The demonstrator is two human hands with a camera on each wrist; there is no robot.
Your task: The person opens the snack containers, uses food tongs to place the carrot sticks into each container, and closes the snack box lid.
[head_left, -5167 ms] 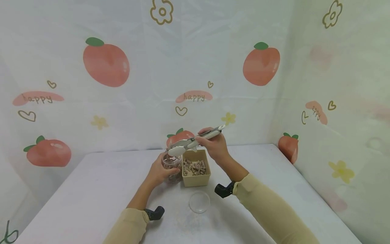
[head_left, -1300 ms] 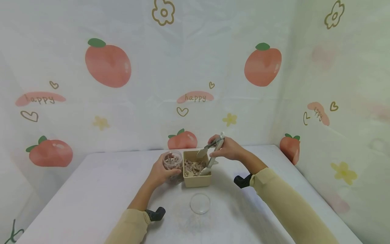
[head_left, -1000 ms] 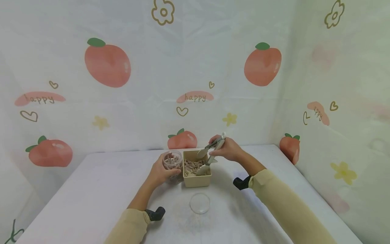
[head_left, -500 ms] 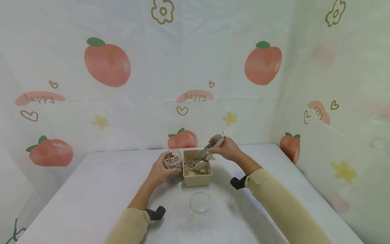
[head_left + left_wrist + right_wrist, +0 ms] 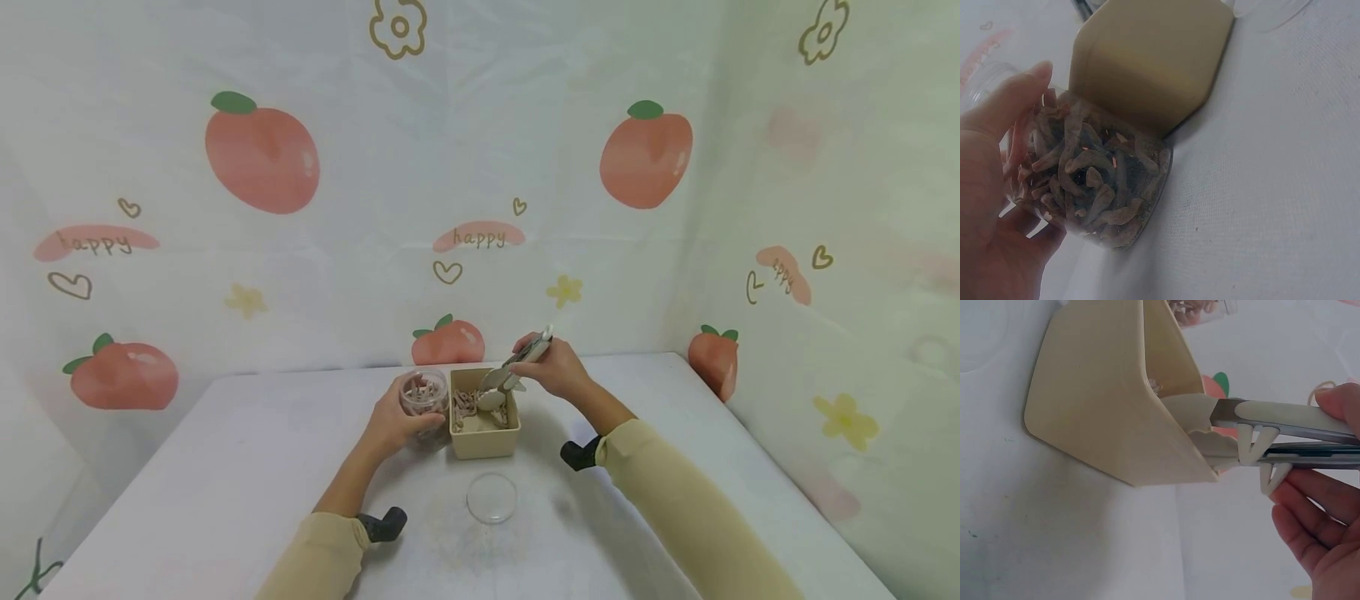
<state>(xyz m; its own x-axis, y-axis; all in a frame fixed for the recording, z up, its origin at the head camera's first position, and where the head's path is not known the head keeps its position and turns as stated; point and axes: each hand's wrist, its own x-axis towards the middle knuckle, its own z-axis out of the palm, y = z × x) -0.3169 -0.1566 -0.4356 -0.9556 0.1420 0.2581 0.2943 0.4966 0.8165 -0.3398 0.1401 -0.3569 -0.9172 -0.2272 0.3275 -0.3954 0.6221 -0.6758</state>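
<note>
My left hand [image 5: 392, 423] grips a clear jar [image 5: 424, 400] around its side, thumb toward the box. Curled, brownish-grey dried strips [image 5: 1094, 169] fill much of the jar, seen through its wall in the left wrist view. Right beside it stands a beige box [image 5: 486, 446] with more such pieces [image 5: 465, 402] inside. My right hand [image 5: 557, 368] holds a pair of tongs [image 5: 1297, 419] by the handles. The pale tong heads [image 5: 492, 398] reach down into the box, close together; the box wall partly hides their tips in the right wrist view.
A clear round lid [image 5: 492, 498] lies flat on the white-covered table [image 5: 285, 483], in front of the box. Behind the table hangs a white backdrop [image 5: 480, 125] printed with fruit. Each wrist carries a black mount [image 5: 384, 525].
Over five seconds, the tongs have gone from above the jar into the box. In the last second their heads have closed together among the pieces. The left hand stays on the jar.
</note>
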